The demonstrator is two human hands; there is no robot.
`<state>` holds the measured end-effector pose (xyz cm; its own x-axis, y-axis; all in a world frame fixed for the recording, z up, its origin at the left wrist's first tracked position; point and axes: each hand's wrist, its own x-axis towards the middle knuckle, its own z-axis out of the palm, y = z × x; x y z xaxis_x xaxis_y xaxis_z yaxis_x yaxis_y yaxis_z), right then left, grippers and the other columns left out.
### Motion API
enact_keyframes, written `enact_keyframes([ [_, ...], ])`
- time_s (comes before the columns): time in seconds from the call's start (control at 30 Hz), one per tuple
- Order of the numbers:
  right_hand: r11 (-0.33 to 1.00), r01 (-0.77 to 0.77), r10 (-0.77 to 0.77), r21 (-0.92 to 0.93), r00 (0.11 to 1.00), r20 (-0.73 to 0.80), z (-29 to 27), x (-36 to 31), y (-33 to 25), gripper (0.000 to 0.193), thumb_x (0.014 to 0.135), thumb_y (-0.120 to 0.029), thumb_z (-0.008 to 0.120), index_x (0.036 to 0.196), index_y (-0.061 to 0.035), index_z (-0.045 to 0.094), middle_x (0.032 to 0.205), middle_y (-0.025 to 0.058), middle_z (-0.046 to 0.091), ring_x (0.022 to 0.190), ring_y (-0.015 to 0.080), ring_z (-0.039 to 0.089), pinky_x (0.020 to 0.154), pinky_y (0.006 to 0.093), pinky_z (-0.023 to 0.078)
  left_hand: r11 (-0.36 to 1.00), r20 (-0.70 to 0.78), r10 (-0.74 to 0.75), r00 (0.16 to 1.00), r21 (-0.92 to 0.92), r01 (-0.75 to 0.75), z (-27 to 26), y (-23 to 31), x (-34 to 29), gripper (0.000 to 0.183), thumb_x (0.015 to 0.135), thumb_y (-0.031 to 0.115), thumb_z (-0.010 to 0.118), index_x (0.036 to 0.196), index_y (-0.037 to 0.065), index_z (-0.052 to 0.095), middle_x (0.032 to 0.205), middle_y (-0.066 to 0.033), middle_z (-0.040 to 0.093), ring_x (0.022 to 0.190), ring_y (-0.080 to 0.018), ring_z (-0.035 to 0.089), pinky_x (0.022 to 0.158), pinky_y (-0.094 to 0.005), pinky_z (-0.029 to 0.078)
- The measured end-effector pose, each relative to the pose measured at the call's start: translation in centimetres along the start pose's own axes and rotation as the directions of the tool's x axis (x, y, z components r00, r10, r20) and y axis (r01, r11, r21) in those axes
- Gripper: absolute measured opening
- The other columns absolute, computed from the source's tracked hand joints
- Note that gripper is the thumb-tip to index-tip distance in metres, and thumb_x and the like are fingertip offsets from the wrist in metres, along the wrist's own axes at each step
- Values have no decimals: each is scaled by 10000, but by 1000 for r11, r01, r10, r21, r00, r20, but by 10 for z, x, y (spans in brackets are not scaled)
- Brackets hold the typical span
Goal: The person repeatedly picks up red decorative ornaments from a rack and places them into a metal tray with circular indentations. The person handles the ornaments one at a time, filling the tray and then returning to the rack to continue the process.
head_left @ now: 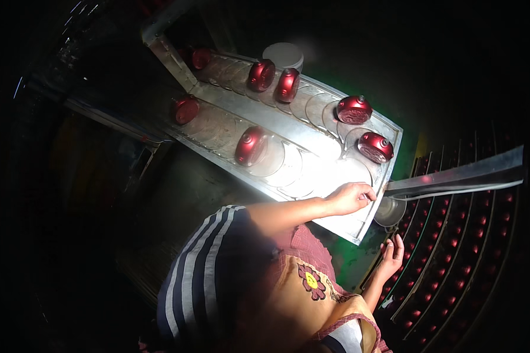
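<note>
My left hand (352,199) is over the near right end of a metal-framed conveyor (277,122), its fingers curled in and nothing visible in them. Lower and to the right, my right hand (392,254) is held palm up beside the conveyor, fingers apart and holding nothing. Several glossy red rounded pieces with short neck-like knobs stand along the conveyor's track of overlapping round plates. Nearest my left hand is a red piece (376,147) at the right end. Another red piece (354,110) sits just beyond it, and a third red piece (251,146) is on the near side.
A metal bar (456,173) juts out right from the conveyor's end. Beneath it is a round metal part (390,212). Racks (453,253) with rows of small red pieces fill the right side. A pale round container (283,55) stands behind the conveyor. Surroundings are dark.
</note>
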<state>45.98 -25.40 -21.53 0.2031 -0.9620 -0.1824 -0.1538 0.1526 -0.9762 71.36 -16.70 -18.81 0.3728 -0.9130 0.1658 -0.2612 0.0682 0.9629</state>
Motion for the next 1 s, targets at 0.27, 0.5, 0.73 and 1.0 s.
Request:
enact_keyframes([
  [0.27, 963, 224, -134, 147, 877, -461, -228, -103, 11, 260, 927, -12, 579, 1182, 33, 602, 1082, 90, 641, 947, 128, 629, 787, 262, 541, 951, 575, -194, 795, -90, 297, 182, 51, -11, 203, 916, 69, 623, 1101, 1, 670, 981, -49, 697, 878, -109, 643, 762, -246, 506],
  [0.5, 928, 372, -235, 5, 595, -769, -328, -163, -40, 238, 942, -17, 569, 1176, -6, 608, 1087, 78, 646, 949, 124, 627, 806, 269, 534, 968, 742, 27, 670, -188, 169, 280, 123, 63, 153, 933, 44, 620, 1066, 0, 681, 982, -29, 691, 837, -91, 634, 690, -221, 510],
  [0.73, 919, 276, -376, -281, 406, -833, -457, -167, -113, 289, 926, -45, 584, 1216, -46, 590, 1134, 83, 617, 1002, 133, 610, 827, 272, 533, 888, 681, 356, 639, -459, -6, 392, 246, 179, 150, 941, 48, 611, 1075, 1, 661, 926, -22, 671, 772, -81, 602, 674, -208, 497],
  [1.0, 740, 107, -646, -663, 385, -659, -577, -86, -242, 413, 879, -132, 673, 1281, -156, 581, 1299, 39, 498, 1186, 172, 518, 966, 335, 479, 787, 644, 595, 481, -588, -186, 526, 385, 243, 200, 940, 45, 602, 1132, 14, 644, 1049, -60, 673, 927, -107, 624, 759, -227, 505],
])
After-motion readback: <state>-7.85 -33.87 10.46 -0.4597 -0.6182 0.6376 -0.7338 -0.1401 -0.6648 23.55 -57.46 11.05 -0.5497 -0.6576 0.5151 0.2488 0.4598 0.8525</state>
